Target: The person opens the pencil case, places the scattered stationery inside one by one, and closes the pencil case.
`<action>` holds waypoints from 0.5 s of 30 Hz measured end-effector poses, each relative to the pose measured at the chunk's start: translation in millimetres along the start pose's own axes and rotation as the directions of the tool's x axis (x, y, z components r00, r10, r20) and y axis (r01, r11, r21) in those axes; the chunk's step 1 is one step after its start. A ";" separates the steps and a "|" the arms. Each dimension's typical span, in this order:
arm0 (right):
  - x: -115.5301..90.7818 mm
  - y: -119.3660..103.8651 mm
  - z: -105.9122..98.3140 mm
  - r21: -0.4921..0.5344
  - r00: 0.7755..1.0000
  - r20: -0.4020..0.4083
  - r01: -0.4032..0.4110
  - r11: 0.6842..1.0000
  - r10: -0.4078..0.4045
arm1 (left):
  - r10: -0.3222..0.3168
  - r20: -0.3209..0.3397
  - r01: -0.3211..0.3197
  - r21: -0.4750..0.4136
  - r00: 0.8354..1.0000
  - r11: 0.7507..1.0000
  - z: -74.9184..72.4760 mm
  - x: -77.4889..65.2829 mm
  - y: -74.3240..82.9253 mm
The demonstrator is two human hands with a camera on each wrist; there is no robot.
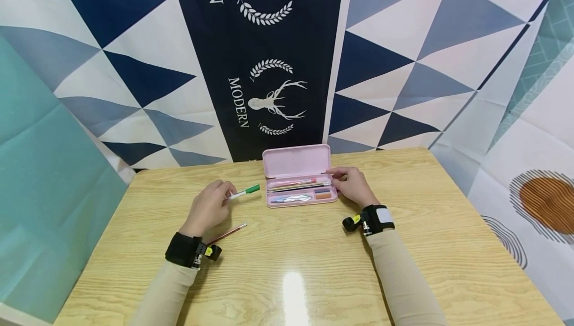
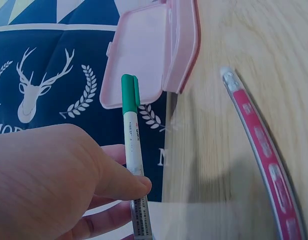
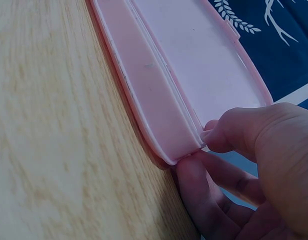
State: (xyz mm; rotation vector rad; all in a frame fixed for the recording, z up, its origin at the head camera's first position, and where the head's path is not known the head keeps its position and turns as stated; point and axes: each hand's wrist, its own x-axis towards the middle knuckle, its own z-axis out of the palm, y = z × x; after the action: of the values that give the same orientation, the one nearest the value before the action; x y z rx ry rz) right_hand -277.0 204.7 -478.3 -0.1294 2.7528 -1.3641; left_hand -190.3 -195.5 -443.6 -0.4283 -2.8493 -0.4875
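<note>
My left hand [image 1: 209, 207] pinches a white marker pen with a green cap [image 2: 129, 95] between thumb and fingers, the cap pointing toward the pencil case. The pink pencil case [image 1: 297, 161] stands at the back of the table with its lid raised. Inside lie several pencils [image 1: 293, 185], a blue-and-white item [image 1: 291, 198] and small blue and orange blocks [image 1: 323, 194]. At the case's right end, my right hand [image 1: 355, 186] grips the corner, thumb on the inner side. Beside my left wrist a red pencil [image 1: 230, 232] with a silvery end lies on the table.
The wooden table [image 1: 287, 251] reaches back to a patterned cloth [image 1: 273, 67] hanging right behind the case. A teal panel [image 1: 40, 191] borders the left side, and another patterned cloth [image 1: 533, 206] the right. Small cameras are strapped to both wrists.
</note>
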 end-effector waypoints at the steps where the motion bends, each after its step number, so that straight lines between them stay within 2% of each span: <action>1: -0.2 -0.1 0.0 0.001 1.000 -0.001 -0.001 1.000 0.001 | 0.004 0.002 -0.004 0.003 1.000 1.000 0.7 1.5 0.9; 9: -1.0 0.3 0.1 -0.023 1.000 -0.015 0.027 0.999 -0.028 | 0.012 0.016 -0.012 0.004 1.000 1.000 4.4 13.8 11.7; 15: -1.3 -0.9 0.4 -0.017 0.999 -0.015 0.031 0.999 -0.031 | 0.047 0.015 -0.047 0.006 0.999 0.999 7.3 23.2 20.6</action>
State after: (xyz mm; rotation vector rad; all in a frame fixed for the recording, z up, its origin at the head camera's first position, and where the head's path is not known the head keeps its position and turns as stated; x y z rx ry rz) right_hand -275.6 204.0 -477.9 -0.1641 2.7870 -1.3549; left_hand -206.6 -168.6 -438.3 -0.4983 -2.8471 -0.4679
